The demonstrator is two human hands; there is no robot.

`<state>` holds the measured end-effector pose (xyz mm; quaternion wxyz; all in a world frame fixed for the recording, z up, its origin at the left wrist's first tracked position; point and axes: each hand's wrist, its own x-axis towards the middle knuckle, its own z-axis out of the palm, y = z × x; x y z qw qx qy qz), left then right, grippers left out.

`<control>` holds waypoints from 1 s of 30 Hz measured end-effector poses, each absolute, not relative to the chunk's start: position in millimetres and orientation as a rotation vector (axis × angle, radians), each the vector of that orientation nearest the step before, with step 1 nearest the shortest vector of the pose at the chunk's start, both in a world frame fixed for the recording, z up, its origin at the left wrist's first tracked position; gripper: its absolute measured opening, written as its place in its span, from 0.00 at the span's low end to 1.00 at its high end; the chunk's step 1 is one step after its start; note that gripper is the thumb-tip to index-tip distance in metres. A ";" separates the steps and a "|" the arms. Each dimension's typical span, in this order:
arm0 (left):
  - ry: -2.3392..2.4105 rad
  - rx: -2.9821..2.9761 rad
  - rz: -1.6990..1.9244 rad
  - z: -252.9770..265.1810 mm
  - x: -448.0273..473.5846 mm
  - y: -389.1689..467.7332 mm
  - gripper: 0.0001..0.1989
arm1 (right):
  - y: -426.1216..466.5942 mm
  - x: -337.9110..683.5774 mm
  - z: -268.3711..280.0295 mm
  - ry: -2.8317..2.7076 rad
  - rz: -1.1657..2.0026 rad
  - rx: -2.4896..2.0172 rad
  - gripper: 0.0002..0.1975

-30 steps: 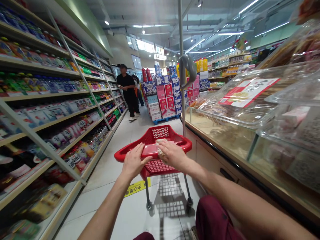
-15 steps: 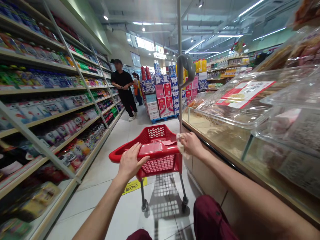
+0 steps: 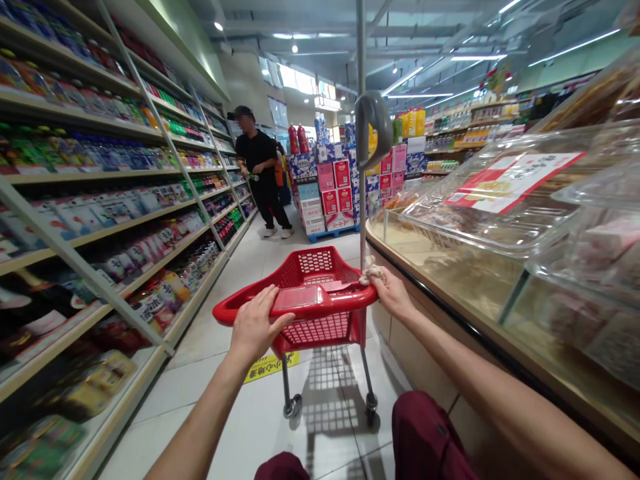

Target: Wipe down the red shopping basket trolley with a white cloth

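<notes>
A small red plastic shopping cart (image 3: 323, 331) with a mesh basket stands in front of me. My left hand (image 3: 257, 325) is laid over the left part of its handle (image 3: 327, 305), fingers curled over the top and thumb along the near side. At the handle's right end my right hand (image 3: 393, 291) is closed on a crumpled whitish cloth (image 3: 371, 272), pressed against the red plastic beside the pole. A grey metal pole (image 3: 361, 220) rises there and carries a dark grey hook-shaped piece (image 3: 373, 130). The fingertips of my right hand are partly hidden.
Drink shelves (image 3: 95, 175) line the left side. On the right is a glass-edged counter (image 3: 505, 293) with clear food packs (image 3: 500, 193). Ahead stand stacked cartons (image 3: 333, 193) on a blue pallet and a person in black (image 3: 260, 167). A yellow floor sticker (image 3: 270, 367) lies under the cart.
My right hand has moved slightly right and down with the cloth, from beside the pole to the handle's end corner. My left hand stays on the handle. The person ahead has come closer.
</notes>
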<state>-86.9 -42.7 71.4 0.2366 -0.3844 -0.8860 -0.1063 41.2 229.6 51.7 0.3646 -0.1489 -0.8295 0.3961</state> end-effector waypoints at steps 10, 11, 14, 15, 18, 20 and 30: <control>-2.444 -1.049 -0.251 72.1 -87.8 -33.1 0.32 | 201.8 43.8 69.6 -2.355 0.508 -0.010 0.13; -2.445 -1.039 -0.247 72.2 -85.9 -32.0 0.32 | 208.3 42.4 69.3 -2.354 0.533 -0.133 0.12; -2.447 -0.986 -0.238 73.2 -79.2 -26.7 0.32 | 204.1 35.0 64.7 -2.304 0.568 -0.217 0.14; -2.453 -0.965 -0.235 73.7 -77.3 -24.9 0.32 | 195.5 32.1 61.9 -2.289 0.545 -0.130 0.15; -2.476 -0.925 -0.225 75.3 -73.3 -22.1 0.32 | 175.5 25.7 52.7 -2.244 0.417 0.129 0.18; -2.480 -0.911 -0.223 75.4 -71.0 -21.9 0.31 | 182.6 24.3 49.5 -2.235 0.385 0.102 0.19; -2.492 -0.796 -0.223 73.8 -46.8 7.3 0.31 | 186.1 13.1 42.5 -2.151 0.412 0.121 0.18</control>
